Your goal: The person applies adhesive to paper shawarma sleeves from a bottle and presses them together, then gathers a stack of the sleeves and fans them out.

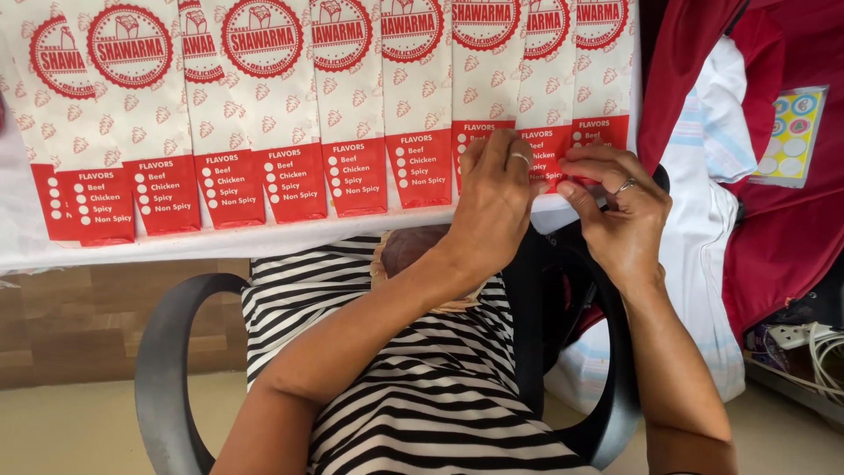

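Fingers of the left hand (497, 189) and right hand (615, 207) are pinched together over the red lower edge of a white-and-red printed paper bag (547, 88), laid in an overlapping row along the white worktop (176, 244); what is pinched cannot be told.

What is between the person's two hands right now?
In the head view, the left hand and right hand nearly meet; between them shows only the red bottom edge of a paper bag.
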